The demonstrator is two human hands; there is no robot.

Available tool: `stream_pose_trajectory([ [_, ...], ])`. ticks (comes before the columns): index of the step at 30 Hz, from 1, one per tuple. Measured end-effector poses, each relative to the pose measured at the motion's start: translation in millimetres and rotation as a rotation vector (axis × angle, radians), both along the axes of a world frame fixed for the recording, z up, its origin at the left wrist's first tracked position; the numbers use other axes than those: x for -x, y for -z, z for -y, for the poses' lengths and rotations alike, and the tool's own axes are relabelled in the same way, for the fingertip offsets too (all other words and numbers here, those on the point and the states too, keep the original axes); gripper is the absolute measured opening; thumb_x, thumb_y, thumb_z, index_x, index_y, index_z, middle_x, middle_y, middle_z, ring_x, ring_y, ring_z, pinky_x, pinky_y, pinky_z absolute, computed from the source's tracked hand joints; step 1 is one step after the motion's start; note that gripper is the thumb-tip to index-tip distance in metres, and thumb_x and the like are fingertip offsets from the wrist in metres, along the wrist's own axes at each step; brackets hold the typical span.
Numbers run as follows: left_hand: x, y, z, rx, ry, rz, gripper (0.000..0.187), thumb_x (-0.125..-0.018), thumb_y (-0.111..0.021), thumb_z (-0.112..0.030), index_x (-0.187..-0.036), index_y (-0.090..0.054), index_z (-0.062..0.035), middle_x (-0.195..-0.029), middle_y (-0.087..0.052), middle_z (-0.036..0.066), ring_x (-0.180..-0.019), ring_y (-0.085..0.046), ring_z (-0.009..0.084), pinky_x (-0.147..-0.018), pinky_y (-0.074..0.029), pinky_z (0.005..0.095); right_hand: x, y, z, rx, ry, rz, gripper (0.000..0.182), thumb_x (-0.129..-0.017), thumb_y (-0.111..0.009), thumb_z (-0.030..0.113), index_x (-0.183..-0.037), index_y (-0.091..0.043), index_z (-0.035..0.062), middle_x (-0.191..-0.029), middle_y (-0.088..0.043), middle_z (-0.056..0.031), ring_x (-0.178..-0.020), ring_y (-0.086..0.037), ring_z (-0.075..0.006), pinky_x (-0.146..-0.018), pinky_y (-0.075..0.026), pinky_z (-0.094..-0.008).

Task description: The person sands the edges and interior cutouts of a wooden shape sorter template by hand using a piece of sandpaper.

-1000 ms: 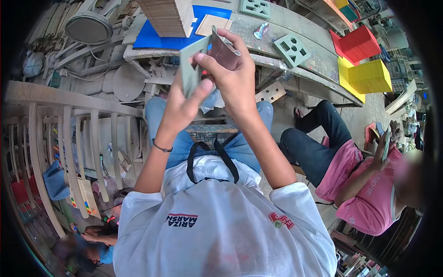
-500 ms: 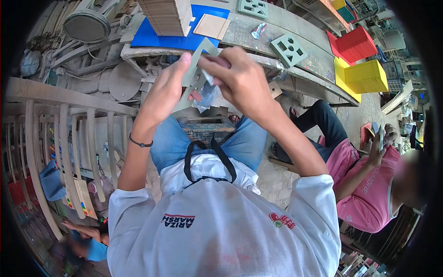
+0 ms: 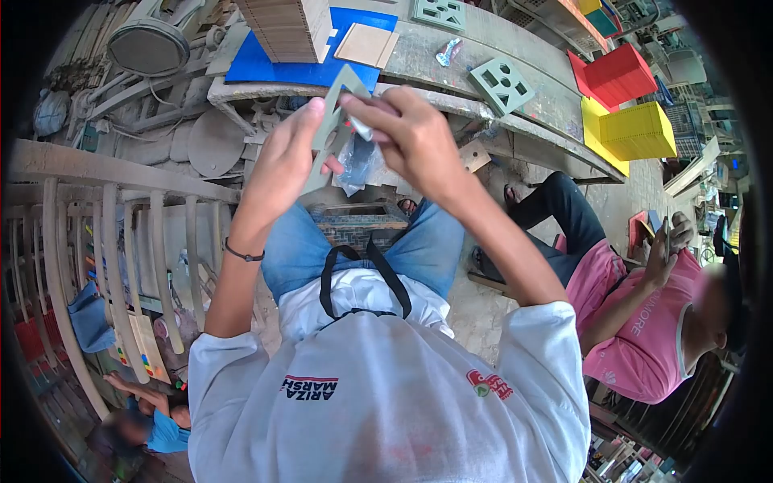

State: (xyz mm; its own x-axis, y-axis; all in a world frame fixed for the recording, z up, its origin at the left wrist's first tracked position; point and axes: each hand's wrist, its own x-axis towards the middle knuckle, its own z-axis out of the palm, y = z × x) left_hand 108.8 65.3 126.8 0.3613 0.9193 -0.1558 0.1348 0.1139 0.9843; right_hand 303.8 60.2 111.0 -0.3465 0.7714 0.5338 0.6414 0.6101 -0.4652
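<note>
My left hand grips a grey-green board with cut-out holes, its thumb along the near face and fingertips coming through below. The board is tilted nearly on edge above my lap. Closed fingers of my right hand press against the board's right side, around a small pale piece that I cannot make out. Behind and below the board shows a clear plastic bag. Two similar boards lie on the bench, one nearer and one farther back.
The wooden bench carries a blue sheet, a tall wooden stack, a thin wooden panel and a small packet. Red and yellow pieces stand at right. A person in pink sits close by. Slatted wood stands left.
My right hand has shifted slightly along the board, and the board is turned more on edge. My left hand has moved a little downward with it.
</note>
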Motion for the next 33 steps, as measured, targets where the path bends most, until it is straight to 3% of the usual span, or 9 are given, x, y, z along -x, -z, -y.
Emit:
stream_pose_trajectory([
  [4, 2.4, 6.8, 1.4, -0.037, -0.064, 0.107, 0.051, -0.103, -0.041, -0.043, -0.106, -0.062, 0.0031, -0.086, -0.066, 0.009, -0.07, -0.063, 0.0147, -0.064, -0.049, 0.0291, 3.5, 3.5, -3.9, -0.048, -0.083, -0.124, 0.053, -0.066, -0.06, -0.012, -0.115, -0.069, 0.0078, -0.088, -0.061, -0.0151, -0.078, -0.06, -0.0309, -0.069, -0.05, -0.0398],
  [6, 8.3, 7.1, 2.1, -0.338, -0.007, -0.293, 0.041, -0.097, -0.056, -0.037, -0.102, -0.061, 0.0027, -0.098, -0.065, 0.013, -0.079, -0.064, 0.0223, -0.071, -0.05, 0.033, -12.3, -7.0, -3.3, 0.125, -0.096, -0.103, 0.046, -0.069, -0.061, -0.009, -0.111, -0.07, 0.0065, -0.087, -0.062, -0.0169, -0.076, -0.061, -0.0324, -0.069, -0.05, -0.0389],
  [10, 27.1, 5.2, 3.1, -0.88, 0.048, -0.591, 0.047, -0.083, -0.072, -0.04, -0.098, -0.06, 0.002, -0.129, -0.054, 0.017, -0.106, -0.056, 0.0361, -0.092, -0.045, 0.0438, -37.7, -31.8, 12.4, 0.545, -0.275, -0.473, 0.035, -0.08, -0.063, 0.0, -0.114, -0.068, 0.0028, -0.084, -0.066, -0.0067, -0.074, -0.061, -0.0171, -0.066, -0.05, -0.0301],
  [13, 25.8, -4.1, -3.0, -1.019, 0.18, -0.752, 0.048, -0.077, -0.077, -0.034, -0.104, -0.057, 0.0008, -0.136, -0.05, 0.013, -0.115, -0.052, 0.0339, -0.096, -0.042, 0.0417, -22.7, -28.8, 16.4, 0.618, 0.055, -0.794, 0.05, -0.088, -0.069, 0.019, -0.134, -0.054, 0.0055, -0.098, -0.064, -0.0037, -0.075, -0.054, -0.0085, -0.066, -0.048, -0.0242],
  [21, 25.0, -24.2, -12.0, -1.295, 0.195, -1.024, 0.06, -0.071, -0.08, -0.038, -0.113, -0.058, -0.0009, -0.14, -0.046, 0.017, -0.122, -0.047, 0.0343, -0.105, -0.03, 0.0506, 24.3, 20.6, 9.7, 0.799, -0.021, -1.472, 0.056, -0.081, -0.064, -0.01, -0.133, -0.046, -0.001, -0.112, -0.062, -0.0104, -0.093, -0.061, -0.0181, -0.08, -0.052, -0.0317],
  [25, 39.1, 21.7, -12.2, -0.922, -0.215, -0.214, 0.109, -0.062, -0.085, -0.051, -0.147, -0.032, -0.0076, -0.152, -0.033, 0.016, -0.138, -0.034, 0.0327, -0.113, -0.026, 0.0499, 41.1, 24.1, 17.1, 0.683, 0.033, -1.695, 0.06, -0.081, -0.066, -0.009, -0.136, -0.043, -0.0003, -0.114, -0.062, -0.009, -0.092, -0.061, -0.0179, -0.081, -0.051, -0.0322],
  [27, 14.4, 43.4, 6.1, -0.429, -0.293, 0.583, 0.124, -0.064, -0.081, -0.063, -0.154, -0.013, -0.0105, -0.153, -0.031, 0.015, -0.14, -0.031, 0.0314, -0.113, -0.029, 0.0486, 56.1, 24.0, 20.1, 0.653, 0.003, -1.759, 0.064, -0.081, -0.066, -0.008, -0.138, -0.04, 0.0, -0.115, -0.061, -0.0092, -0.094, -0.06, -0.0178, -0.081, -0.05, -0.0323],
  [30, -19.0, 46.3, 14.9, -0.304, -0.326, 0.785, 0.118, -0.074, -0.064, -0.074, -0.156, -0.001, -0.017, -0.154, -0.027, 0.017, -0.139, -0.033, 0.038, -0.107, -0.038, 0.0521, 80.5, 22.2, 28.8, 0.67, -0.064, -1.717, 0.067, -0.081, -0.068, -0.006, -0.14, -0.037, 0.0014, -0.119, -0.059, -0.0094, -0.104, -0.059, -0.0179, -0.091, -0.049, -0.0338],
  [33, -27.2, 21.3, 1.7, -0.248, -0.331, 0.982, 0.094, -0.085, -0.05, -0.069, -0.153, -0.018, -0.0136, -0.151, -0.03, 0.018, -0.138, -0.032, 0.042, -0.105, -0.038, 0.0566, 91.8, 27.1, 28.2, 0.581, -0.08, -1.606, 0.064, -0.083, -0.067, -0.004, -0.14, -0.037, 0.0017, -0.124, -0.056, -0.0102, -0.114, -0.056, -0.0186, -0.099, -0.046, -0.0352],
])
